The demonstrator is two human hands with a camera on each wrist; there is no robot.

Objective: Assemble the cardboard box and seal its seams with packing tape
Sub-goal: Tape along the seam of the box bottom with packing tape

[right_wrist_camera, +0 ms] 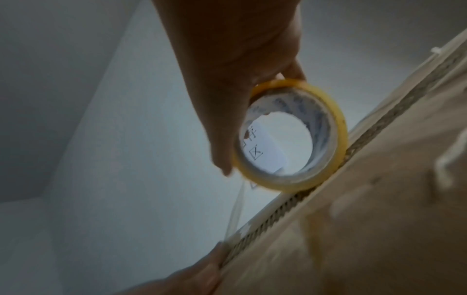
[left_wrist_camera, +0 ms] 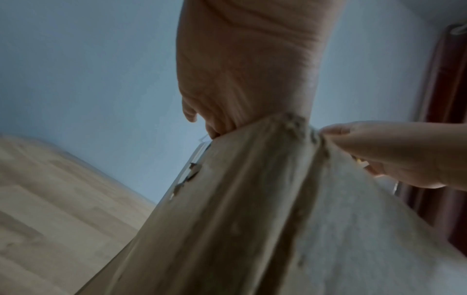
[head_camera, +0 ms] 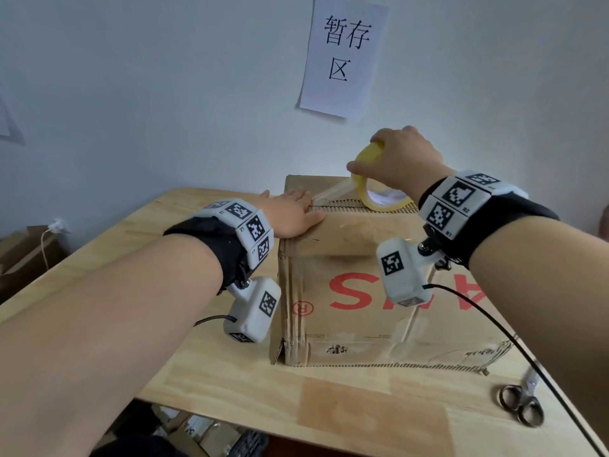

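Note:
A worn cardboard box (head_camera: pixel 356 311) with red upside-down lettering stands on the wooden table (head_camera: pixel 204 377). My left hand (head_camera: pixel 290 211) lies flat on the box's top left corner, fingers straight, pressing the end of a clear tape strip (head_camera: pixel 333 192) at the top seam. My right hand (head_camera: pixel 402 159) grips a yellow tape roll (head_camera: pixel 365 179) standing on edge on the seam, with the strip stretched from it to my left fingers. In the right wrist view the roll (right_wrist_camera: pixel 328 135) touches the corrugated seam edge (right_wrist_camera: pixel 278 209). The left wrist view shows my palm (left_wrist_camera: pixel 247 69) on the box corner (left_wrist_camera: pixel 290 123).
Scissors (head_camera: pixel 524 400) lie on the table at the front right, near a black cable. A paper sign (head_camera: pixel 346 54) hangs on the wall behind the box. Cardboard pieces (head_camera: pixel 29 252) sit beyond the table's left edge. Bare tabletop lies left of and in front of the box.

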